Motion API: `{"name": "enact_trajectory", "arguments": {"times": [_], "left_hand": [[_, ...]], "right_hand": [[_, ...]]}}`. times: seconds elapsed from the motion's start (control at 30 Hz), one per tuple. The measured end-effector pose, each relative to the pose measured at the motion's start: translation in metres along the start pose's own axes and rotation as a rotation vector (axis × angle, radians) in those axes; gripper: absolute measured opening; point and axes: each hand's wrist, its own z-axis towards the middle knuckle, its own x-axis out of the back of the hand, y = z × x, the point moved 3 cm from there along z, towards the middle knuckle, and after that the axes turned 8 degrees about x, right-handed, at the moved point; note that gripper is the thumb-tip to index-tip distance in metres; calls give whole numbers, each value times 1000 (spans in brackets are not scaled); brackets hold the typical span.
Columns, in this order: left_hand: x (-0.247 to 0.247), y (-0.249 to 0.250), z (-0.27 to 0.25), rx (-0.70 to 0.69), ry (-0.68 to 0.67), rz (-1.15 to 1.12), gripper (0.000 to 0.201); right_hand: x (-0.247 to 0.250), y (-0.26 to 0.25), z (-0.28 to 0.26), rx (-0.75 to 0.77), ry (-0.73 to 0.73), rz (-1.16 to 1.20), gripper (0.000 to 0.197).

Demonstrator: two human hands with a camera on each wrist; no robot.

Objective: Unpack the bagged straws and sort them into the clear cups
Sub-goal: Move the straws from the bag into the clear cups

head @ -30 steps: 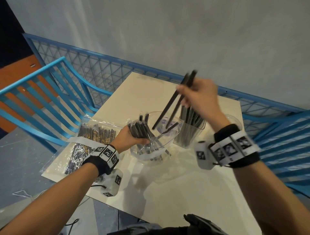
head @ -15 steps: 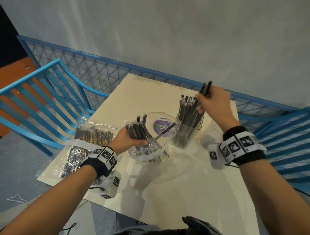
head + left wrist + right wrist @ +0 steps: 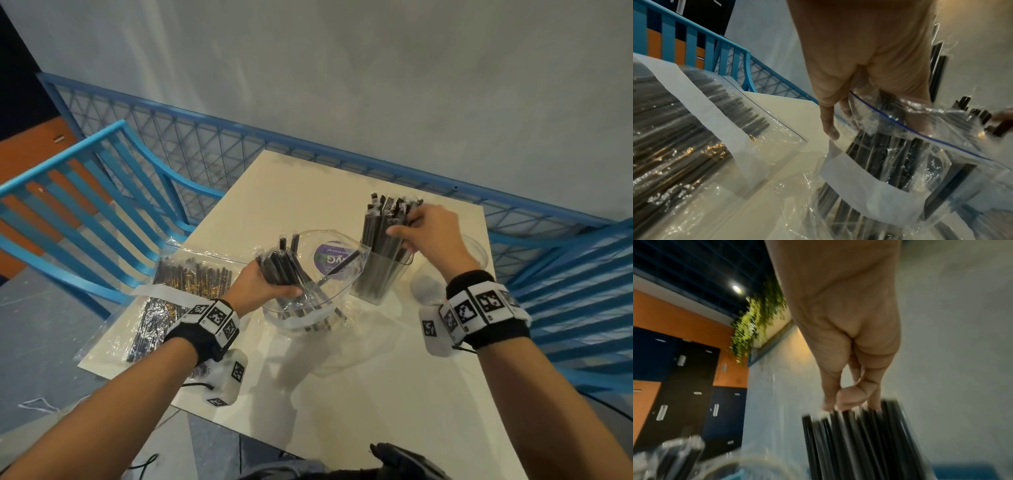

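On the white table [image 3: 376, 394] my left hand [image 3: 270, 287] grips an open clear zip bag [image 3: 308, 308] around a bundle of black wrapped straws [image 3: 281, 267] that pokes out of its mouth. The left wrist view shows the thumb and fingers [image 3: 830, 128] curled round the bag [image 3: 941, 146] just below its blue zip line. To the right stands a clear cup [image 3: 376, 284] packed with upright black straws [image 3: 380, 226]. My right hand [image 3: 402, 226] is at their tops, fingertips [image 3: 851, 399] pinched together on the straw ends [image 3: 859, 443]. A second clear cup [image 3: 479, 251] stands behind my right wrist, mostly hidden.
A sealed bag of straws [image 3: 191, 281] lies flat at the table's left edge, beside my left wrist. Blue slatted chairs stand at the left [image 3: 85, 212] and right [image 3: 582, 291], with a blue mesh railing [image 3: 239, 144] behind the table. A dark object [image 3: 404, 459] sits at the near edge.
My right hand carried two straws from above the bag over to the cup and lowered them in among the others. The left hand kept its grip on the bag.
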Motion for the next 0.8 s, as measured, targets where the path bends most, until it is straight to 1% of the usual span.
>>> {"name": "enact_trajectory", "arguments": {"times": [0.1, 0.13, 0.17, 0.2, 0.23, 0.27, 0.33, 0.4, 0.47, 0.53, 0.57, 0.6, 0.63, 0.7, 0.8], "left_hand": [[0, -1, 2, 0, 7, 0, 57], [-1, -1, 3, -2, 8, 4, 57], [-1, -1, 4, -8, 8, 10, 57], [-2, 0, 4, -13, 6, 14, 58], [-2, 1, 4, -18, 2, 15, 58], [-2, 1, 5, -18, -1, 15, 58], [-2, 0, 5, -14, -5, 13, 57], [-2, -1, 3, -20, -7, 1, 54], [-2, 0, 1, -26, -7, -13, 52], [-4, 3, -2, -42, -8, -19, 49], [-5, 5, -3, -52, -8, -21, 49], [-6, 6, -3, -63, -7, -25, 50], [-7, 7, -3, -74, -7, -31, 52], [-6, 7, -4, -80, -5, -42, 54], [-3, 3, -1, -58, -14, -18, 47]], "right_hand": [[28, -30, -5, 132, 226, -83, 23], [30, -42, -9, 186, 266, -64, 20], [26, -52, -13, 223, 263, -22, 16], [19, -63, -18, 253, 221, 32, 13], [6, -70, -22, 273, 138, 75, 10], [-9, -73, -26, 280, 19, 102, 8], [-43, -72, -34, 228, -214, 123, 10], [-73, -64, -36, 140, -334, 128, 12], [-94, -60, -37, 119, -384, 139, 19], [-108, -62, -37, 179, -433, 138, 39], [-114, -64, -38, 226, -460, 125, 46], [-118, -67, -38, 265, -477, 120, 49], [-121, -70, -38, 290, -479, 129, 49], [-122, -73, -36, 312, -435, 137, 39], [-110, -73, -30, 312, -371, 194, 28]]}}
